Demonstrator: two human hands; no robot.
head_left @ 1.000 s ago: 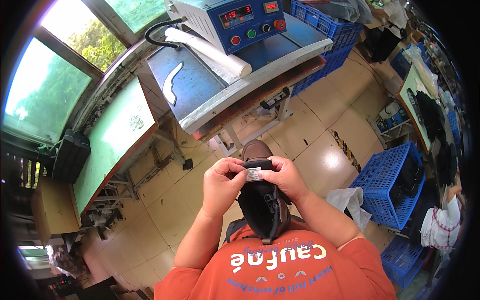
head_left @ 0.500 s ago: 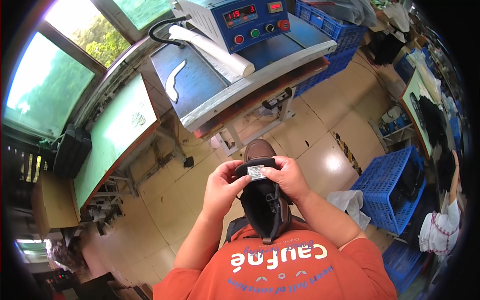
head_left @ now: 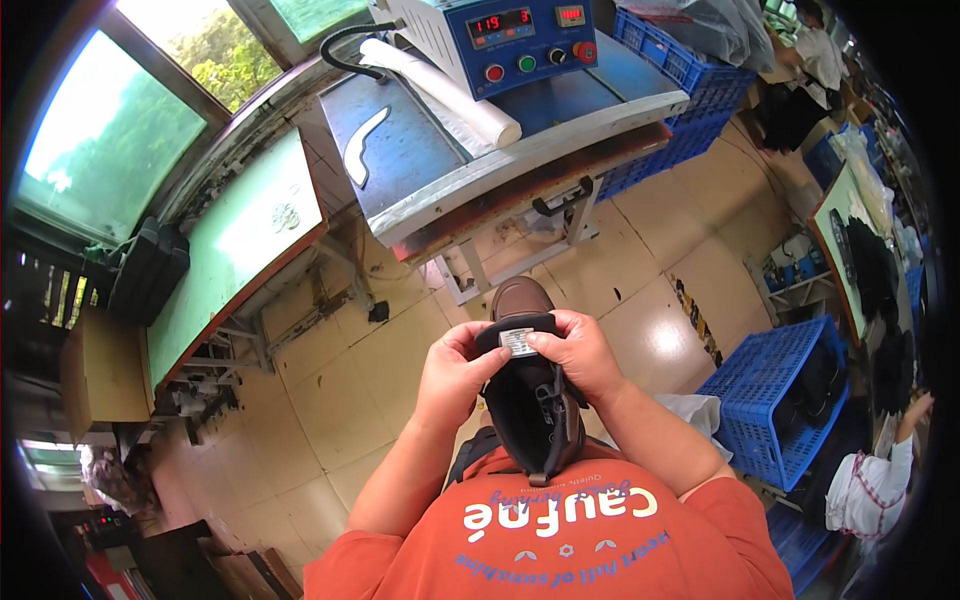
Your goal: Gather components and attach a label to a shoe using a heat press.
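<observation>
A brown shoe [head_left: 522,296] with a black lining is held upright against the front of my orange shirt, its toe pointing away from me. Its black tongue is folded out, and a small white printed label [head_left: 517,343] lies flat on it. My left hand [head_left: 460,372] pinches the tongue's left side, thumb at the label's left edge. On the other side my right hand [head_left: 582,358] is closed on the tongue too, its thumb pressing the label's right edge. The fingers behind the tongue are partly hidden.
Ahead stands a blue press machine [head_left: 520,50] on a metal-edged table, with a white roll [head_left: 445,95] beside it. A green-topped bench [head_left: 240,250] runs along the windows at left. Blue crates [head_left: 760,400] stand at right, near a co-worker in white [head_left: 868,492].
The view has shifted slightly, so the machine sits a little higher and further right. Another person in white now shows at the upper right. My grip on the tongue looks the same.
</observation>
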